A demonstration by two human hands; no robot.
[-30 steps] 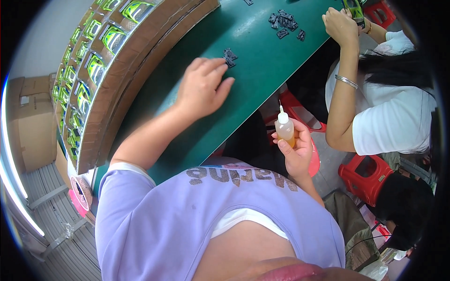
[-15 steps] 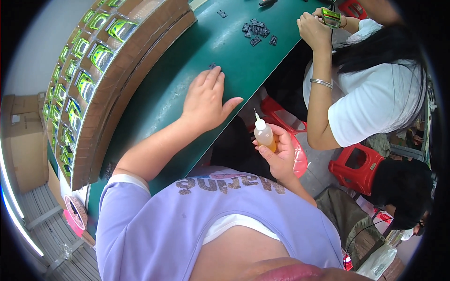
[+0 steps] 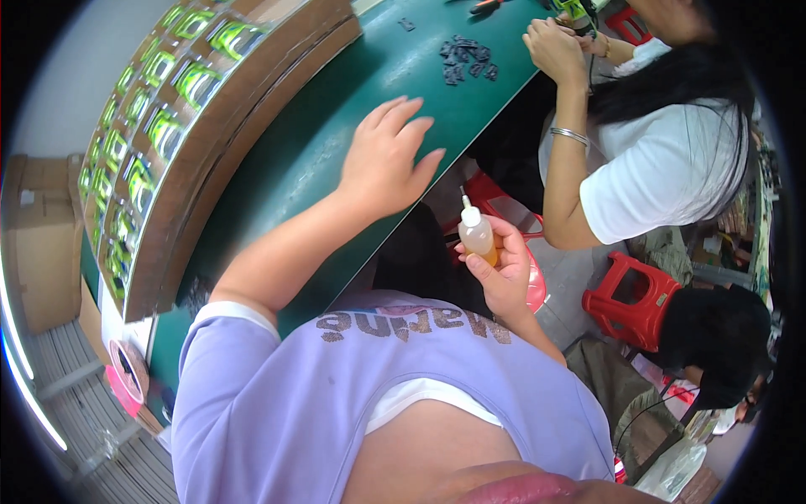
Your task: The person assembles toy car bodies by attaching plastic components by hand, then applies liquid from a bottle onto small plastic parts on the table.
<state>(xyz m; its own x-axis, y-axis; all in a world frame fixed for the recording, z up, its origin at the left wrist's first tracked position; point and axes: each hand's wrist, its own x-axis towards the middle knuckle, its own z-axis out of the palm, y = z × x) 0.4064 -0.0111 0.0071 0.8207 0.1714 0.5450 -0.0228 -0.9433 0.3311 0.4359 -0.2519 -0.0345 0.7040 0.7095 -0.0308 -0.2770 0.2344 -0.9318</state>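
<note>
My left hand (image 3: 388,160) reaches over the green tabletop (image 3: 336,109) with its fingers apart and nothing visible in them. My right hand (image 3: 509,273) is wrapped round a small translucent squeeze bottle (image 3: 478,238), held upright off the table's near edge. The bottle has a white cap with a thin needle tip and amber liquid inside. Beyond my left fingertips lies a loose pile of small black plastic parts (image 3: 467,59). A single black part (image 3: 406,24) sits apart, farther off. Anything under my left palm is hidden.
A cardboard tray (image 3: 252,126) of clear and green items lines the table's left side. At right, a co-worker's hand (image 3: 556,52) holds a green thing (image 3: 573,8). Pliers (image 3: 487,7) lie at the far edge. A red stool (image 3: 628,300) stands right.
My left hand has moved away and slightly right, its fingers spreading more. The small black part at its fingertips is no longer visible. The bottle stays in my right hand.
</note>
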